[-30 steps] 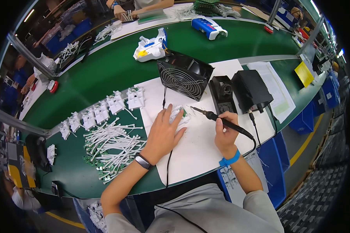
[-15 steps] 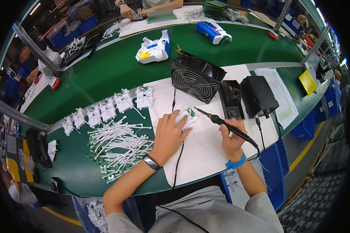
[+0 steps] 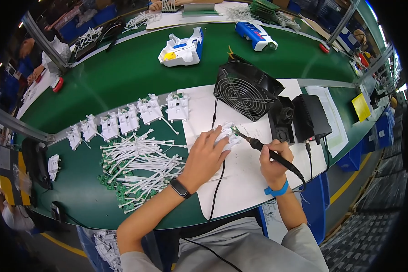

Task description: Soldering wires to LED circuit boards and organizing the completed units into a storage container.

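On the white sheet (image 3: 240,181), a small white plastic part (image 3: 234,141) lies with a bit of green circuit board on it. My left hand (image 3: 206,156) holds this part down, its fingers bent over the near left side and covering some of it. In my right hand (image 3: 275,163) is a soldering iron (image 3: 255,144), its black handle gripped between thumb and fingers. The iron's tip slants left and meets the green board on the part, or nearly so; exact contact is too small to tell.
Behind the part stand a black fan (image 3: 245,90), a black iron holder (image 3: 282,118) and a black box (image 3: 312,117). Left lie a heap of white cables (image 3: 143,167) with green boards and a row of white parts (image 3: 128,120). Blue-white casings (image 3: 186,50) sit on the green belt (image 3: 122,68).
The soldering iron's tip has come down and left onto the board area of the white part. My left hand stays on the part. The whole view has shifted slightly.
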`<control>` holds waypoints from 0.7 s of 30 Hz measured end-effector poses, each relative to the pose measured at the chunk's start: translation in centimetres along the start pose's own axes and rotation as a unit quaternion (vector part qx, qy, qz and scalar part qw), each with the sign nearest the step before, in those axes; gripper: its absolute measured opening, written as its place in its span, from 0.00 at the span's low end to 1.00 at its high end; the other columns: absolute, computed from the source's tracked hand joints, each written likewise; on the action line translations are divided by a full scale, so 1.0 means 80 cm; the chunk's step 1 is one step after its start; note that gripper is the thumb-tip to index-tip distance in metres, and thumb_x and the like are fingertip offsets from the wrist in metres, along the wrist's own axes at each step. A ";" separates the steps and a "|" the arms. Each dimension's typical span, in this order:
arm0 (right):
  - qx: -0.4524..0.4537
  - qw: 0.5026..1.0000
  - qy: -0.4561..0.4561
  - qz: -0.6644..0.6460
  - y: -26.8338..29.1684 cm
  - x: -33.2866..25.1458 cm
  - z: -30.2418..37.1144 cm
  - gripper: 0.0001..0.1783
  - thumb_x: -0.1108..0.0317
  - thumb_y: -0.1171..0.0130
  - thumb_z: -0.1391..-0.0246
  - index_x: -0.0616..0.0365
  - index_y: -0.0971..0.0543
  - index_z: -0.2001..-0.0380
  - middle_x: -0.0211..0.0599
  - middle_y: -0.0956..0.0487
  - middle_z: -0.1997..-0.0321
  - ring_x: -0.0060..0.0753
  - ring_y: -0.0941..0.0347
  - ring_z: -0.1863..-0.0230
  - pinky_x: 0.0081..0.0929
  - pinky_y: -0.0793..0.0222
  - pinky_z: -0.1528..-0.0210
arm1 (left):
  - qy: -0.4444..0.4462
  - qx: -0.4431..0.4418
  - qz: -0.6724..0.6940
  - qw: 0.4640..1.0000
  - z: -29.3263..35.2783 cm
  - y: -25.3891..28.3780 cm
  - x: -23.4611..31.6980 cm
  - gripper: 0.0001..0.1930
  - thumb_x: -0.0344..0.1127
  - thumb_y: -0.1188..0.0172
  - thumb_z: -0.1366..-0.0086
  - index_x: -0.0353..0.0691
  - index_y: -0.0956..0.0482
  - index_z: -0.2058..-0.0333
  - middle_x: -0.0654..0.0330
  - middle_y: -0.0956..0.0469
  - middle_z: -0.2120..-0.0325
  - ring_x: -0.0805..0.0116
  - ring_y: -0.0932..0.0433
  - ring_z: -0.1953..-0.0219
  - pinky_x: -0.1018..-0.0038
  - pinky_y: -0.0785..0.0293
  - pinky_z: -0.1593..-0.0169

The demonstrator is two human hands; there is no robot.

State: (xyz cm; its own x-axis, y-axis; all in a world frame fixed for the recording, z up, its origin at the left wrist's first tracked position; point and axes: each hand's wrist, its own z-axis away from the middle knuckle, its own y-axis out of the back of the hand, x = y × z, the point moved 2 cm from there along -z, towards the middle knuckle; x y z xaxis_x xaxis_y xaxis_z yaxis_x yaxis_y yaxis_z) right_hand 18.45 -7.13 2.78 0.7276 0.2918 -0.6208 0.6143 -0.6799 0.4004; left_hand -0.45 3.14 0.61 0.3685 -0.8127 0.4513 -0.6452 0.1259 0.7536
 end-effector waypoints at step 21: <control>-0.030 0.998 0.024 0.047 -0.018 -0.010 -0.002 0.13 0.78 0.32 0.51 0.60 0.29 0.70 0.41 0.25 0.83 0.34 0.29 0.85 0.24 0.37 0.80 | -0.004 0.023 -0.016 1.000 0.001 -0.004 0.000 0.17 0.35 0.32 0.42 0.37 0.20 0.54 0.49 0.27 0.43 0.52 0.27 0.47 0.63 0.25 0.48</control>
State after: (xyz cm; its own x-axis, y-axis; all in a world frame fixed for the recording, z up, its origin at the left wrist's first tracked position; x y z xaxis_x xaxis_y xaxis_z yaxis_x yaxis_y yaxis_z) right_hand 17.05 -6.26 2.84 0.7957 0.2606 -0.5467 0.5586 -0.6647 0.4961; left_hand -0.27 3.09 0.31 0.3849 -0.8199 0.4238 -0.6634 0.0735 0.7447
